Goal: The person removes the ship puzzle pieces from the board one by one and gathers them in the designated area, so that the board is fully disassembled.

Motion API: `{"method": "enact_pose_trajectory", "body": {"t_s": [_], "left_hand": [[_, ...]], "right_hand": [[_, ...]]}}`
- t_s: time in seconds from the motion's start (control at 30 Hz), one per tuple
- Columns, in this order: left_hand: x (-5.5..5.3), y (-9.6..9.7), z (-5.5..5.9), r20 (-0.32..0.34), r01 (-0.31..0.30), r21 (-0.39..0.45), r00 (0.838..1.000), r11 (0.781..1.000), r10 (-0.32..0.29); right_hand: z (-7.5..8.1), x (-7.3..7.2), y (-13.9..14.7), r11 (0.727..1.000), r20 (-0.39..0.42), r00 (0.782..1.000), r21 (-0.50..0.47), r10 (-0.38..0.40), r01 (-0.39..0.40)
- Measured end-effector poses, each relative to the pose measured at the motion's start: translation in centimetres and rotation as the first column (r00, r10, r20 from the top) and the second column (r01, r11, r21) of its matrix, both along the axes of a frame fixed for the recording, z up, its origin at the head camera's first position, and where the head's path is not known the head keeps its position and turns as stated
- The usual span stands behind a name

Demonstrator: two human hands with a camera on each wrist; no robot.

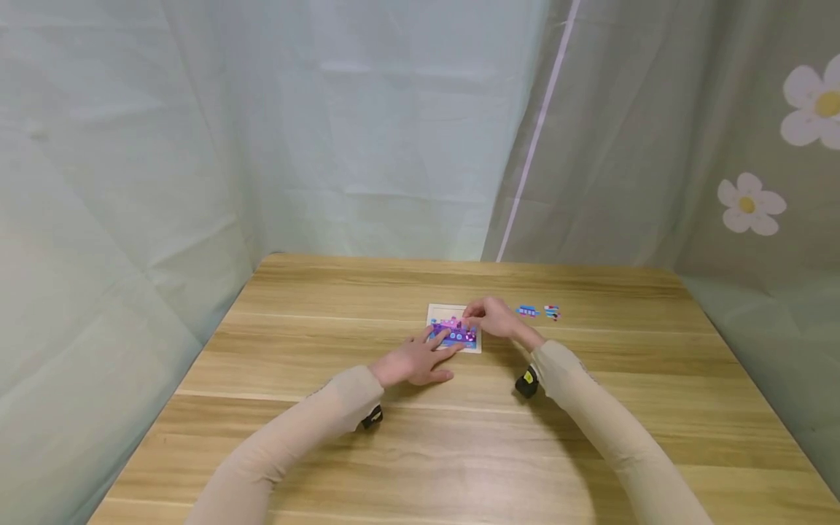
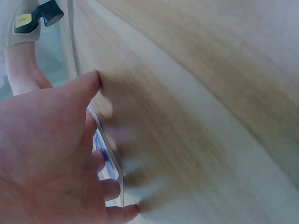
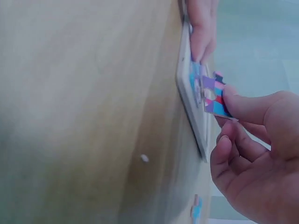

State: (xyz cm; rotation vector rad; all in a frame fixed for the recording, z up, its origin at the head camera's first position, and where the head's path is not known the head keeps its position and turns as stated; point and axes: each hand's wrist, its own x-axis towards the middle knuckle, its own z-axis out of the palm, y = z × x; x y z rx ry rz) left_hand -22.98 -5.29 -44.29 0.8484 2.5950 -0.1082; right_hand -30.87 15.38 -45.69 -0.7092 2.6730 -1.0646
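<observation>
A small white-bordered puzzle tray (image 1: 448,309) lies on the table with purple, pink and blue pieces (image 1: 453,335) in its lower part. My left hand (image 1: 421,359) rests on its near left side, fingers straight and spread over the pieces. In the left wrist view those fingers (image 2: 108,189) reach across the tray edge. At the tray's right side, my right hand (image 1: 494,319) pinches a colourful jigsaw piece (image 3: 215,95) between thumb and fingers. This piece is tilted up just over the tray in the right wrist view; whether it touches the other pieces I cannot tell.
Two loose groups of puzzle pieces, one blue and purple (image 1: 527,310) and one multicoloured (image 1: 553,312), lie right of the tray. A small white speck (image 3: 145,158) is on the wooden table (image 1: 328,452). Curtains (image 1: 394,146) hang behind the table.
</observation>
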Motion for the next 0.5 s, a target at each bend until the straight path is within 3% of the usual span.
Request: {"method": "enact_pose_trajectory", "body": {"t_s": [0.13,0.3,0.5], "left_hand": [[-0.1,-0.1,0.0,-0.004,-0.006,0.007,1.000,1.000,0.006],[-0.1,-0.1,-0.3,-0.013,-0.004,-0.005,1.000,1.000,0.004],[0.0,-0.3,-0.7,-0.007,-0.005,0.015,1.000,1.000,0.006]], "right_hand": [[0.2,-0.2,0.2,0.998,-0.011,1.000,-0.063,-0.007,0.007],[-0.1,-0.2,0.7,0.999,-0.012,1.000,-0.044,-0.023,0.022],[0.0,0.1,1.4,0.993,0.059,0.994,-0.064,-0.094,0.098]]}}
